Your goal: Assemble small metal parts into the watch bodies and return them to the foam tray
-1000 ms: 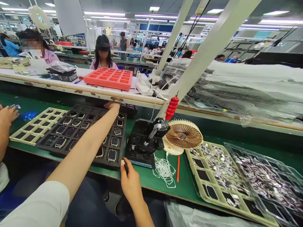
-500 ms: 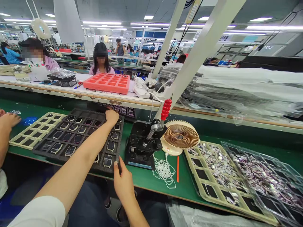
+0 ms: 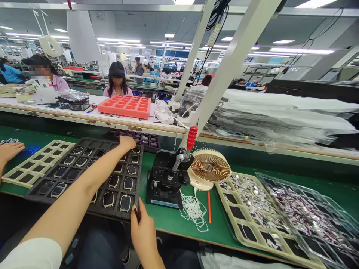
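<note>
The person's left arm reaches across a black foam tray (image 3: pixel 137 179) lying on the green bench (image 3: pixel 168 221), and the left hand (image 3: pixel 127 142) is bent over its far edge, just beside a dark purplish tray (image 3: pixel 151 148) set behind it under the shelf (image 3: pixel 134 124). The left fingertips are hidden, so whether they grip anything cannot be told. The right hand (image 3: pixel 143 228) is at the near right corner of the black foam tray, thumb and forefinger pinching a dark piece (image 3: pixel 137 214); whether that is the tray's corner or a separate item cannot be told. Square, watch-like pieces (image 3: pixel 128 183) sit in the tray's compartments, one per cell where visible, some hidden by the forearm. To the left, a cream tray (image 3: pixel 19 183) with dark-bottomed cells lies beside the black one, and beyond it a co-worker's hand (image 3: pixel 11 150) rests near a blue item (image 3: pixel 30 151). Just right of the black tray stands a black press (image 3: pixel 168 175) with a red handle (image 3: pixel 192 138), followed by a round fan (image 3: pixel 208 166), a tangled white cord (image 3: pixel 193 211) and an orange stick (image 3: pixel 209 207). Farther right, another cream tray (image 3: pixel 258 245) holds many small shiny pieces (image 3: pixel 258 198).
</note>
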A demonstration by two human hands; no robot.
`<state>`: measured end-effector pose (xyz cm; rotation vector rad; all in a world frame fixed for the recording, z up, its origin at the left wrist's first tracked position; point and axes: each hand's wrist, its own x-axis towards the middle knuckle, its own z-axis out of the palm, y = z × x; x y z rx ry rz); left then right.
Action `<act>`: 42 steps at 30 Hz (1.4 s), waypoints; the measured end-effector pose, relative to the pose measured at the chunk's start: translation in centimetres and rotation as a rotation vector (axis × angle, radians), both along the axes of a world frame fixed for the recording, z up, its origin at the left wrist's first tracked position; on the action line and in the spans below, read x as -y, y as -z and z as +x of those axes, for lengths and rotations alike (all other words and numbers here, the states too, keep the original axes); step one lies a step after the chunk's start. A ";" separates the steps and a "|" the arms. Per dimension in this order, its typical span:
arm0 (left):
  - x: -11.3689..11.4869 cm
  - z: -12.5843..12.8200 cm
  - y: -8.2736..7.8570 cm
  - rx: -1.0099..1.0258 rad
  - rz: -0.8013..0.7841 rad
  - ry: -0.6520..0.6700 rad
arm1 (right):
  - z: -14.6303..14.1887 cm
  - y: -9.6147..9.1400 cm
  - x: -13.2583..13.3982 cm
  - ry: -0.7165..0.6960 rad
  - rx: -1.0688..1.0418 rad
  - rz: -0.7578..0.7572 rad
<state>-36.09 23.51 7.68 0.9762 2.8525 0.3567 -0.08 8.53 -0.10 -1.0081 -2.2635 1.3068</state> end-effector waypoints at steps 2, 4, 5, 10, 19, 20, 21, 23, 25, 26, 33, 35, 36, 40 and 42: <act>1.6 -0.4 0.5 -0.041 -0.014 0.077 | 0.1 0.0 0.3 -0.009 0.000 0.010; 3.3 -0.5 1.2 -0.079 -0.019 0.136 | 0.4 0.0 0.8 -0.020 0.003 0.020; 3.9 -0.4 1.5 -0.097 -0.019 0.158 | 0.5 0.0 1.0 -0.025 0.010 0.029; 5.0 0.9 3.2 -0.174 0.000 0.208 | 1.4 0.6 2.0 -0.043 0.065 0.113; 8.6 -4.6 0.1 -0.057 -0.027 0.250 | 1.4 0.0 2.1 -0.029 0.137 0.194; 9.6 -5.5 -0.3 -0.042 -0.020 0.255 | 1.4 0.0 2.1 -0.025 0.140 0.198; 10.7 -6.2 -0.7 -0.029 -0.010 0.261 | 1.4 0.1 2.1 -0.021 0.144 0.200; 12.7 -7.0 -1.0 -0.014 0.014 0.273 | 1.3 0.4 2.2 -0.009 0.154 0.201; 14.4 -7.3 -1.1 -0.018 0.041 0.268 | 1.3 0.7 2.1 0.003 0.153 0.204; 15.2 -7.3 -1.2 -0.027 0.055 0.255 | 1.3 0.8 2.1 0.005 0.150 0.208; 27.4 -7.7 -1.9 -0.058 0.045 -0.180 | 1.3 0.3 1.6 -0.030 0.209 0.215; 32.3 -6.8 -1.4 -0.007 0.035 -0.307 | 1.3 0.1 1.3 -0.031 0.189 0.244; 34.6 -6.2 -1.0 0.022 0.044 -0.344 | 1.3 0.0 1.2 -0.032 0.161 0.259; 41.1 -3.4 0.4 0.130 0.188 -0.348 | 1.6 0.3 0.2 -0.041 0.024 0.282; 42.8 -2.5 0.7 0.187 0.298 -0.310 | 1.9 0.4 -0.4 -0.026 -0.014 0.272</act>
